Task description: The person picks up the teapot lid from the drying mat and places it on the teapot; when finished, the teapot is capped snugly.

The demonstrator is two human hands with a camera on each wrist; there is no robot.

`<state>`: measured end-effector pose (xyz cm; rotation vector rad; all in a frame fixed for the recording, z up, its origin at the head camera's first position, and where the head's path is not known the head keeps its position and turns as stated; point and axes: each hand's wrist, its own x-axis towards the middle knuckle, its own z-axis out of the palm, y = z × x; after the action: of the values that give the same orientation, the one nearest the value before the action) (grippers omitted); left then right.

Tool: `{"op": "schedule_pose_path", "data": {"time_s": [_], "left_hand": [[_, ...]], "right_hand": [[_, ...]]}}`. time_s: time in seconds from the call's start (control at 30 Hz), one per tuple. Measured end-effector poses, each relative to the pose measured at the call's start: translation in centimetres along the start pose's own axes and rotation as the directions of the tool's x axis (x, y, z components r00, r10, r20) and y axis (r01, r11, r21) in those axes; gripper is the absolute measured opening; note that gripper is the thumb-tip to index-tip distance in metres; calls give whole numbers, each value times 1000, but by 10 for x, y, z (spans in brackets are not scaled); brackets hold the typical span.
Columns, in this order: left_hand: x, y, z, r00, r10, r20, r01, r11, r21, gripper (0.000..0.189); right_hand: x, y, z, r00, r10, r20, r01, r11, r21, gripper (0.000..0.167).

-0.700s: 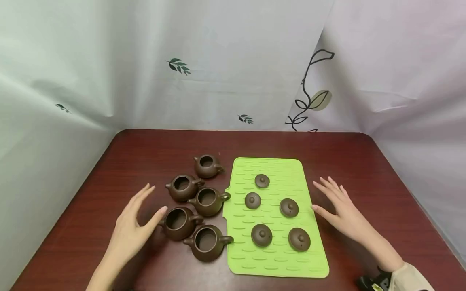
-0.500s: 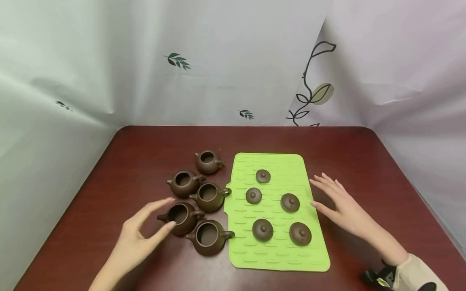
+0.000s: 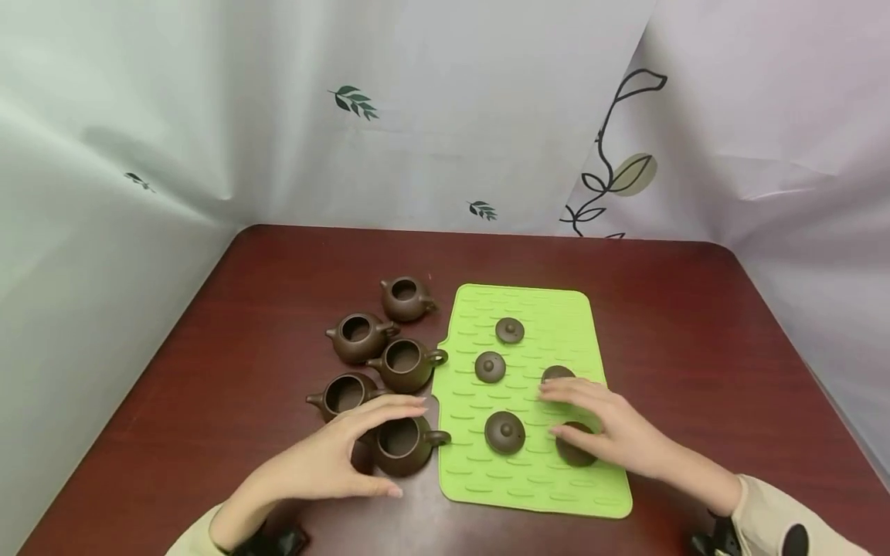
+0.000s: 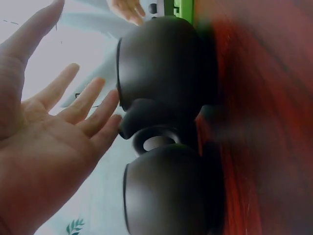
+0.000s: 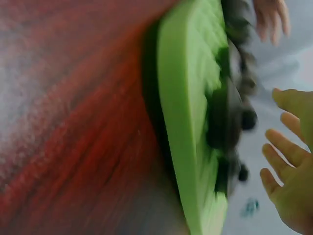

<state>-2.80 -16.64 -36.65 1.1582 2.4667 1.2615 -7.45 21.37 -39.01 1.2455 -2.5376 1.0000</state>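
A wood-grained red-brown worktop (image 3: 681,324) spreads out below, shinier towards six o'clock, its far corners rounded at eleven and one. Pale, creased sheeting (image 3: 501,85) hangs behind it and down both sides, printed with small green leaf sprigs (image 3: 354,101) between ten and twelve o'clock and a line-drawn vine (image 3: 629,177) at one. A bright green mat (image 3: 520,392) with raised dashes lies flat near the middle, bearing five brown lids (image 3: 505,433), knobs up. At the mat's nine o'clock, five lidless brown teapots (image 3: 407,372) stand upright, close together. The left hand (image 3: 323,457) is at its eight o'clock, fingers spread and released beside the nearest teapots; the right hand (image 3: 619,428) reaches over its four o'clock edge, fingers released, partly hiding two lids. Pale sleeves (image 3: 775,510) show at both wrists.
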Motion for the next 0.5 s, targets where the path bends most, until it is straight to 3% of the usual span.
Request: {"op": "schedule_pose_path", "data": {"time_s": [0.13, 0.37, 0.5], "left_hand": [[7, -10, -5, 997, 56, 47, -55, 998, -17, 75], [6, -20, -3, 996, -65, 68, 61, 997, 50, 67], [10, -26, -3, 995, -79, 63, 74, 995, 71, 70]], "right_hand": [[14, -8, 6, 995, -77, 69, 79, 996, -31, 45], [34, -7, 16, 969, -113, 218, 127, 991, -49, 39], [37, -6, 22, 951, -79, 298, 117, 987, -110, 36]]}}
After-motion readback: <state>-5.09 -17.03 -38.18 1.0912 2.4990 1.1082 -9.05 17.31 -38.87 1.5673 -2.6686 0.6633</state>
